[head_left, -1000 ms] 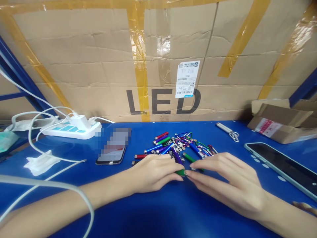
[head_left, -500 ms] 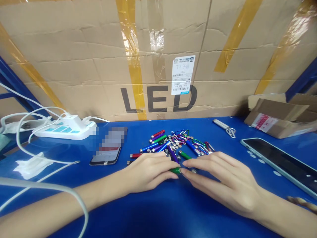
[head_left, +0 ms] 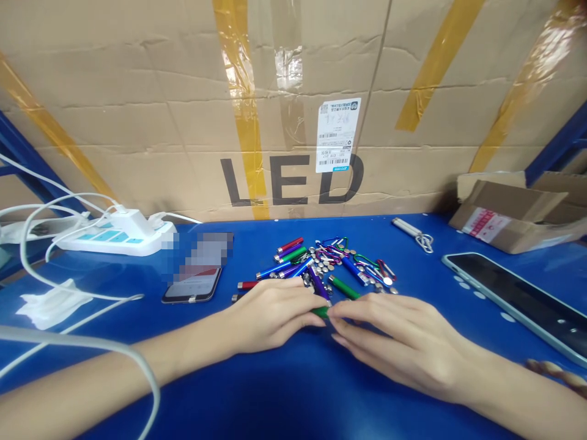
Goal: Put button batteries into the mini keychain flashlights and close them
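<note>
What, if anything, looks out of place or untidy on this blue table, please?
The small keychain flashlights lie in a jumbled heap with button cells scattered among them, and one silver flashlight lies apart toward the back right.

Feed is bright and even, light from overhead. I see glare on the tape [head_left: 241, 91] across the cardboard box [head_left: 137, 140] and sheen on the blue worktop [head_left: 293, 397]. Soft shadows under the forearms. Wide-angle bending at the edges; phone screen [head_left: 202, 253] pixelated.
</note>
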`<state>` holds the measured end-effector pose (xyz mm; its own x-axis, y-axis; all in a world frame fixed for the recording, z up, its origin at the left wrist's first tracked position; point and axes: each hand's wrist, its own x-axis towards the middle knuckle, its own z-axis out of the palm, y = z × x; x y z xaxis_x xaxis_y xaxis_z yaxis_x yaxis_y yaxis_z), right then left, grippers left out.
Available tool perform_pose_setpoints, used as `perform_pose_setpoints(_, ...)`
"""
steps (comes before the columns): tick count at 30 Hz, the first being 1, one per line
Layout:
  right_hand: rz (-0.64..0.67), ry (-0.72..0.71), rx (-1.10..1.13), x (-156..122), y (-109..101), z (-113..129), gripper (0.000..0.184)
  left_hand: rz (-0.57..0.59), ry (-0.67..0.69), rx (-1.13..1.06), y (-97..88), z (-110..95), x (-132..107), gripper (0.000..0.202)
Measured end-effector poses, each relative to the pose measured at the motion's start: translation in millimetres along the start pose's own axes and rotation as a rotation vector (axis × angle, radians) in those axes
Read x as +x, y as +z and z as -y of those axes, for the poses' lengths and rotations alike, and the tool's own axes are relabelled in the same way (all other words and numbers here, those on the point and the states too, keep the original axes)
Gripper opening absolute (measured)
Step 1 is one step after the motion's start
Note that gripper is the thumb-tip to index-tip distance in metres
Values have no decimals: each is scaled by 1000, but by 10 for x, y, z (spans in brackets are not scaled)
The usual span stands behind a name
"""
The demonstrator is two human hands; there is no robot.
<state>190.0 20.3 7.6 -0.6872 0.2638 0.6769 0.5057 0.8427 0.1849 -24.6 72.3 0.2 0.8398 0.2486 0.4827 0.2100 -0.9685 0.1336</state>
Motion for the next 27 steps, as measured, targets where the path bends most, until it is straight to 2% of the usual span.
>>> perform_pose_setpoints(3,-5,13,-8,1,-6,-15,8,6,-27,-8,1,3,-7,32)
perform_pose_setpoints(9,-43,251,-19,-51,23,-178,6,16,-121,-25,-3,-4,-4,23)
perform_pose_setpoints(13,129,309,-37,-97,100,-227,21,12,-131,-41,-1,-14,1,21)
perform_pose_setpoints(16,218,350,15,-123,146,-231,22,3,-139,-47,4,-18,-1,22)
perform_pose_setpoints(20,158,362,68,-138,177,-244,21,7,-133,-49,13,-15,-7,21)
perform_pose_setpoints(24,183,364,49,-142,187,-257,21,0,-130,-56,17,-11,-12,21)
perform_pose_setpoints(27,140,343,35,-139,185,-266,16,-23,-114,-74,18,-12,-13,21)
